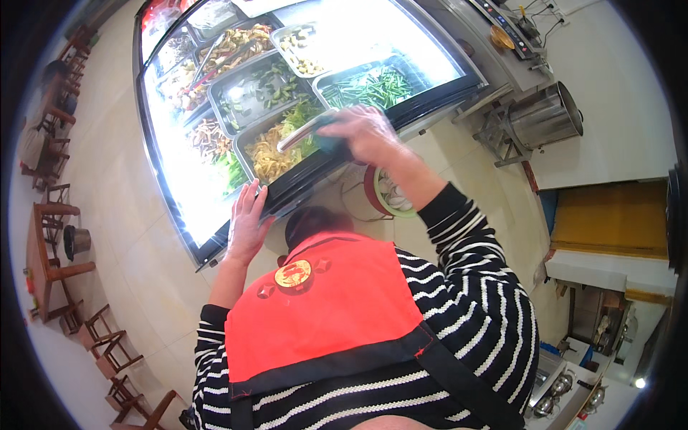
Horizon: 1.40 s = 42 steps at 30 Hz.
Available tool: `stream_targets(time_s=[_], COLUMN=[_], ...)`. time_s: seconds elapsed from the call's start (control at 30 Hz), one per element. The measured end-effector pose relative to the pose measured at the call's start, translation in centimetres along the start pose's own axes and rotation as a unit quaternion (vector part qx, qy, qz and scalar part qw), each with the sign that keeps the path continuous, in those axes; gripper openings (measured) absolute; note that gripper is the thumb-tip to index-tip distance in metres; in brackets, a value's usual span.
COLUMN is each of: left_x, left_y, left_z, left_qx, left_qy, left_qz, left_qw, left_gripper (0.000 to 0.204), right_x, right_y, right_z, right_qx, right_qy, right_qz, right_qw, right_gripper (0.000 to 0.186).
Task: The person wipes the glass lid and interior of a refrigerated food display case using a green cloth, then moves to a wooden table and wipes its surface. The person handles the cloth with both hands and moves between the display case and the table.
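My left hand (247,222) lies with fingers stretched against the black front edge (294,195) of a lit glass food display case. My right hand (365,140) is closed on a teal cloth-like item (328,140), with a shiny metal bar (295,135) extending leftward from it; whether I grip the bar too is unclear. Just beyond it sit steel pans of yellow noodle-like strips (268,155), green beans (367,87) and cucumber pieces (264,87). Further left are mixed dishes (240,44), partly behind glare.
Below the case is a red-rimmed bowl (393,197) with white contents. At right stand a steel pot (545,116) on a metal stand and a counter with wired appliances (516,32). At left are wooden tables (43,261), chairs, a dark bin (77,242) and a seated person (39,122).
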State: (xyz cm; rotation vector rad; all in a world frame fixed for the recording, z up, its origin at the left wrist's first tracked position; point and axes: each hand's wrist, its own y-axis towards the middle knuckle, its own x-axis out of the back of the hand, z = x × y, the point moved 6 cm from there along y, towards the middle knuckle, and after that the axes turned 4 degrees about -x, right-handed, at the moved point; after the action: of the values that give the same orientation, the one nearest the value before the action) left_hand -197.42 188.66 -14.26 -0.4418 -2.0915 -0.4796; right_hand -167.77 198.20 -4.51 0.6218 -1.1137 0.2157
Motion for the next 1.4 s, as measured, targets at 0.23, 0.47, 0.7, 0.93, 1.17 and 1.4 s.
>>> stream_targets(time_s=[0.23,0.47,0.7,0.93,1.17,1.4], left_x=[-0.1,0.3,0.7,0.6,0.6,0.5], left_y=[0.0,5.4,7.3,7.5,7.5,7.0], left_z=[-0.1,-4.5,-5.0,-4.9,-5.3,-4.9], left_qx=[-0.011,-0.089,-0.076,-0.060,-0.074,-0.055], left_qy=[-0.004,0.031,0.035,0.029,0.040,0.036], left_qz=[-0.024,-0.017,-0.023,-0.019,-0.028,-0.041], left_qw=[1.000,0.995,0.996,0.998,0.996,0.997], left_gripper=[0.076,0.079,0.075,0.076,0.076,0.072], right_x=[10.0,1.9,9.5,6.6,1.6,16.3], right_y=[-0.9,2.2,1.6,9.6,12.3,-1.3], right_z=[-18.3,-7.4,-23.4,-24.6,-16.2,-31.8], right_qx=[-0.426,-0.154,-0.373,-0.288,-0.143,-0.374], right_qy=[-0.304,-0.210,-0.282,-0.245,-0.122,-0.185], right_qz=[-0.054,-0.006,-0.035,-0.015,0.074,-0.066], right_qw=[0.850,0.965,0.883,0.926,0.980,0.906], right_gripper=[0.035,0.054,0.052,0.061,0.055,0.058])
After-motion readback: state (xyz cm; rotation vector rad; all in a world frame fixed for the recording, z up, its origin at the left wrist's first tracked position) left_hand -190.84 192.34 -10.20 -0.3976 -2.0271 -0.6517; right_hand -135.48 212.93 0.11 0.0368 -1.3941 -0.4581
